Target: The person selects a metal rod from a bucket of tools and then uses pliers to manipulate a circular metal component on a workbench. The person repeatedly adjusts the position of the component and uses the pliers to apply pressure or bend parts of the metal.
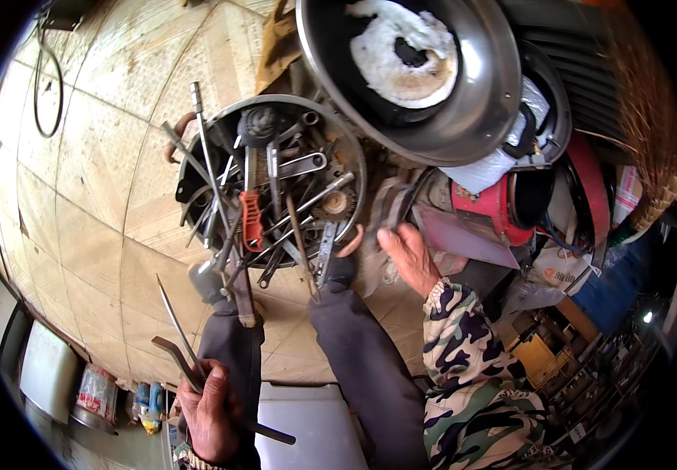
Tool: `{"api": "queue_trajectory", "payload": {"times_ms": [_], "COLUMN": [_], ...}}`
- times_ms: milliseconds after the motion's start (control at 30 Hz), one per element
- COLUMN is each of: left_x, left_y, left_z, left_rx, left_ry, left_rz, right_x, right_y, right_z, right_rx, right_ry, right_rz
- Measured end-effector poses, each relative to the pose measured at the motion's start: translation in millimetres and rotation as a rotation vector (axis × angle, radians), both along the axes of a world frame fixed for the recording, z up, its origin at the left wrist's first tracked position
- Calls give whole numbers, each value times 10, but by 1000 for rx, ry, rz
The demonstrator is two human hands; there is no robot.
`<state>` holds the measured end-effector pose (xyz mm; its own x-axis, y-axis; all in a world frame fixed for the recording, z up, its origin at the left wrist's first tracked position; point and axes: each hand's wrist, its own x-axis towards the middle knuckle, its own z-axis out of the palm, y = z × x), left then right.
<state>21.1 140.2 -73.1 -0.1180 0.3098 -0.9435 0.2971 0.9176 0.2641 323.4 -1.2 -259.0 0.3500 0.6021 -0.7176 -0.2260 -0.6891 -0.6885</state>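
Left hand [211,407]: fingers wrapped round a bent dark metal bar [172,354] and a thin pointed rod [172,316], both by the left leg, nearer the body than the tool basin [364,168]; can't tell if they are joined. Right hand [410,257]: fingers partly curled beside the basin's right rim; can't tell if it pinches anything. Basin heaped with wrenches, sockets and an orange-handled tool [251,219]. Beyond it, a steel pan [489,106] with a white ring-shaped wad [381,66] inside, near a red cylindrical body [485,223]. Writing: white bag [557,272] at right carries orange print; a red-and-white printed packet [627,189] lies above it; a red-and-white labelled container [97,394] stands lower left. Lettering on the container too small to read.
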Motion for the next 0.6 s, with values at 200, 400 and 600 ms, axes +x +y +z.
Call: {"api": "queue_trajectory", "payload": {"times_ms": [200, 400, 600], "left_x": [-25, -135, 41], "left_y": [3, 60, 240], "left_z": [-120, -28, 168], "left_rx": [27, 125, 37], "left_ry": [-64, 2, 52], "left_rz": [-51, -93, -43], "right_x": [447, 492, 90], "right_y": [-507, -111, -114], "right_z": [-1249, -2135, -1319], "right_rx": [-326, -254, -430], "right_ry": [-542, -549, -323], "right_rz": [101, -221, -409]}}
